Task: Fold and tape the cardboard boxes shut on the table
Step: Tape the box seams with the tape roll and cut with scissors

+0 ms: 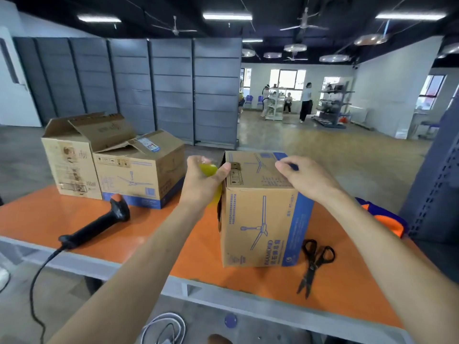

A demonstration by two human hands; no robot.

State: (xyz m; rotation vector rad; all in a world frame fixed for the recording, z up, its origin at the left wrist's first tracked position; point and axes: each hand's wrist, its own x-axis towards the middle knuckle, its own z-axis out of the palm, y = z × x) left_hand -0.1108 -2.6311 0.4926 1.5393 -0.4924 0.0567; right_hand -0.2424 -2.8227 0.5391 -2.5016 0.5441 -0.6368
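Note:
A closed cardboard box (260,219) printed with a blue ceiling fan stands on the orange table (173,249) in front of me. My left hand (202,181) grips a yellowish tape roll (208,169) against the box's upper left edge, thumb lying on the top. My right hand (301,176) rests on the box's top near the right edge, its fingers curled and pinching at something small that I cannot make out. Two more boxes stand at the back left: a tall one (70,165) with raised flaps and a wider one (139,177) with loosely folded flaps.
Black scissors (313,263) lie to the right of the near box. A black barcode scanner (99,225) with its cable lies on the left of the table. A blue and orange object (387,220) sits at the right edge. Grey shelving stands behind.

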